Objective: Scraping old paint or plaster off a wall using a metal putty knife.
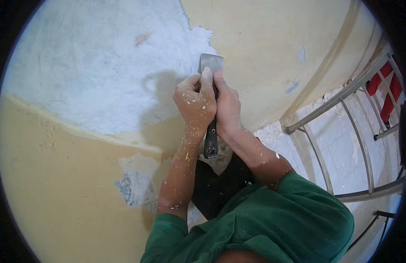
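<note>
My left hand [198, 98] and my right hand [228, 105] are side by side, both closed around a paint scraper [212, 60]. Its broad metal blade points up, its tip at the ragged border between yellow paint [252, 42] and a bare whitish patch [124, 72] of the wall. A thumb of each hand presses on the blade's base. Below my hands the black handle [211, 141] sticks out, with a hole near its end. Paint flakes cling to both forearms. Whether the blade's edge touches the wall cannot be made out.
On the right lies a metal ladder-like frame [334, 98] with several rungs, over a white tiled floor [341, 148] strewn with debris. Red cloth [388, 95] shows beyond it. A smaller stripped patch [137, 187] marks the lower wall.
</note>
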